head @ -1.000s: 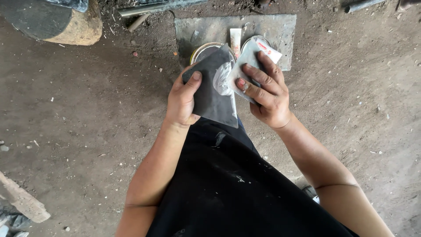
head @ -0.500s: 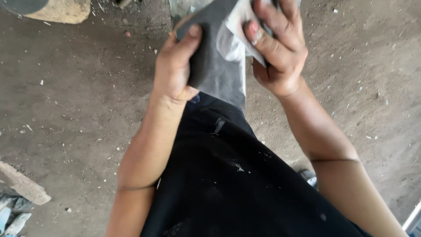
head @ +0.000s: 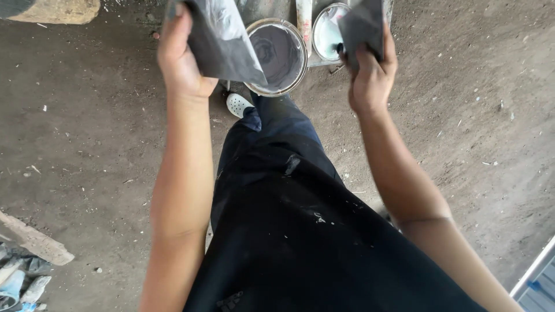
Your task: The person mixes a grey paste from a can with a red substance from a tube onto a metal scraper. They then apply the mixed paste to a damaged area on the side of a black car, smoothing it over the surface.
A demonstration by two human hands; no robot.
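Observation:
My left hand (head: 180,55) grips a dark grey plastic bag (head: 222,43) at the top left; the bag hangs over an open paint can (head: 277,55) filled with dark grey paint. My right hand (head: 370,72) is raised at the top right and pinches a smaller dark piece (head: 363,26) of bag or cloth. Behind it lies a round can lid (head: 328,32) with pale paint on it. The can and the lid rest on a grey sheet (head: 315,58) on the dirt floor. A pale stick (head: 304,23) stands between the can and the lid.
My dark trousers and a white perforated shoe (head: 238,105) fill the middle. A log (head: 55,10) lies at the top left, a wood scrap (head: 34,240) and rags (head: 17,283) at the bottom left. A light metal edge (head: 535,268) shows at the bottom right.
My two hands held one dark bag together over the can; they have since drawn apart, each with a dark piece. The view has tilted, so the can and lid show again.

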